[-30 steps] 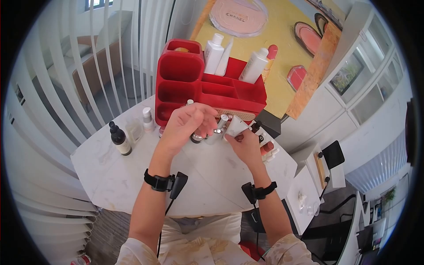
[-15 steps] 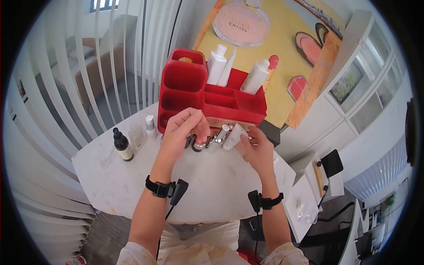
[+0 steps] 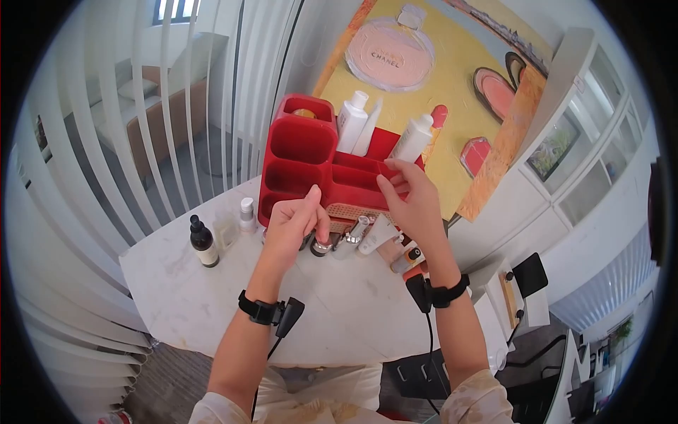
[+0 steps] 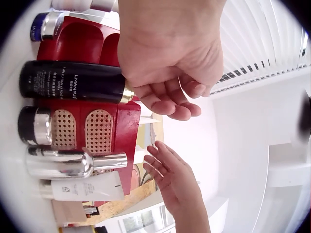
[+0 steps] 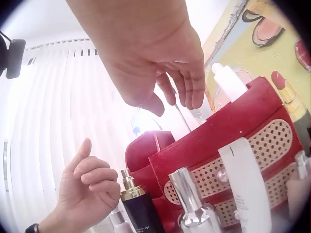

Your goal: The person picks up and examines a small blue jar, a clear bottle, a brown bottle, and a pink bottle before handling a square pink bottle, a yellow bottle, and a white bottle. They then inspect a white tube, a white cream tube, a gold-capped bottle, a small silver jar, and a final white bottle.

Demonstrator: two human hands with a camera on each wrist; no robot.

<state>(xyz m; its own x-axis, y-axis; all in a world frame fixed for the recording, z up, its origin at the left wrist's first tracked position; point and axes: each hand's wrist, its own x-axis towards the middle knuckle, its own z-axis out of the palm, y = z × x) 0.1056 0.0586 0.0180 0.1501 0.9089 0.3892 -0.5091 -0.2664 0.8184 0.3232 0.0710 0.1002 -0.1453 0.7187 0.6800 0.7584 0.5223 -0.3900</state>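
My right hand hovers over the right front of the red organizer, fingers slightly bent with nothing held. The left hand is raised before the organizer's left part, its fingers loosely curled around nothing. Just below it in the left wrist view lies the gold-necked dark spray bottle. A white squeeze tube stands on its cap along the organizer's front. Left of that tube are a silver pump bottle and a black jar with a silver lid.
White bottles and another white tube stand in the organizer's back. On the marble table, a dark dropper-type bottle, a clear bottle and a small white bottle stand left. Small cosmetics cluster at right. A painting leans behind.
The right hand has left the white squeeze tube, rising up and forward over the organizer. The tube stays standing in front. My left hand remains raised, with its fingers drawn in slightly more.
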